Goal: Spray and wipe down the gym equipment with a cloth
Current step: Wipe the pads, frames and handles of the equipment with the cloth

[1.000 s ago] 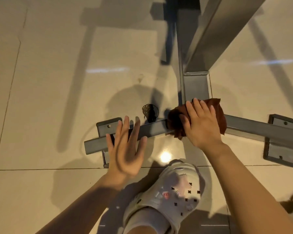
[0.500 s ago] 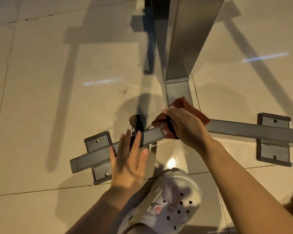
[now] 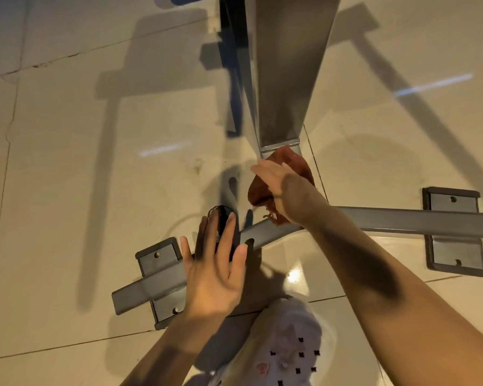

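Left hand (image 3: 211, 277): back to the camera, fingers straight and spread, holding nothing.
Left forearm: rises from the bottom edge, bare.
Right hand (image 3: 283, 190): reaches forward, fingers curled round a cloth (image 3: 296, 165).
Right forearm: bare, enters from the bottom right corner, partly shadowed.

The right hand (image 3: 283, 188) covers much of the cloth (image 3: 296, 165), so its grip is perhaps unreadable.

Open tile floor (image 3: 67, 190) fills left half and upper right of frame; grey base bar (image 3: 402, 221) crosses lower middle, upright post (image 3: 285, 79) blocks top centre, bolted foot plates (image 3: 455, 232) at right and lower left, shoe (image 3: 287, 344) at bottom centre
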`<state>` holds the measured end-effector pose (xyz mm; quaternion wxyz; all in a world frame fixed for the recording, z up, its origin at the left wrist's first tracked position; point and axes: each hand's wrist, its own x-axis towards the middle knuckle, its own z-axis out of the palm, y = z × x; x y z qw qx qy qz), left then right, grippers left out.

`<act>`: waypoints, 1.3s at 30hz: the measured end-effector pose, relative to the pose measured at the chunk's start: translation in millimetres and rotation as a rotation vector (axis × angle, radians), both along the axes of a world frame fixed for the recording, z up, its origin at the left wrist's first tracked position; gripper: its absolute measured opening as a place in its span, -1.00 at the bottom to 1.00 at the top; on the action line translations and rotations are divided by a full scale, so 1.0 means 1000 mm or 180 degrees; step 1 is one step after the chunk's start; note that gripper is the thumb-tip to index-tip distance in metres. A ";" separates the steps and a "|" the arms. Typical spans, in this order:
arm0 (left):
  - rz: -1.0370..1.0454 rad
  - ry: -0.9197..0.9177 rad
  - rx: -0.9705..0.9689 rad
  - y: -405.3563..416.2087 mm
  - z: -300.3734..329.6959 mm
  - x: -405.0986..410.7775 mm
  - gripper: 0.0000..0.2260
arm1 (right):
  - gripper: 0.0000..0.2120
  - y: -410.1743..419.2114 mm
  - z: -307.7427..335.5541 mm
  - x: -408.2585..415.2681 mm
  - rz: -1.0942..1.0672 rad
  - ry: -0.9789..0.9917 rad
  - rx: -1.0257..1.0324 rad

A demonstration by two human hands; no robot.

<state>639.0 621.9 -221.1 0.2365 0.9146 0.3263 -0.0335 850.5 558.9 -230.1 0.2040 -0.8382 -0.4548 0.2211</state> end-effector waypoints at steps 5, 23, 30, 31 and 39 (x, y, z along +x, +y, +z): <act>0.0002 -0.0103 -0.0306 0.011 0.011 0.026 -0.43 | -0.61 -0.038 -0.013 -0.009 -0.0880 -0.0451 0.0025; 0.0427 -0.1169 -0.1516 -0.013 0.116 0.050 -0.80 | -0.80 -0.065 0.120 -0.048 -0.0374 0.0917 0.1050; 0.0942 -0.2569 -0.2784 -0.019 0.277 0.048 -0.80 | -0.67 -0.064 0.294 -0.067 -0.0461 0.0046 0.1739; 0.0882 -0.2686 -0.2761 -0.019 0.300 0.044 -0.84 | -0.66 -0.065 0.318 -0.073 -0.0377 -0.0069 0.1883; 0.0378 -0.3569 -0.2416 -0.031 0.431 -0.032 -0.92 | -0.55 -0.090 0.449 -0.151 -0.0063 0.0463 0.2594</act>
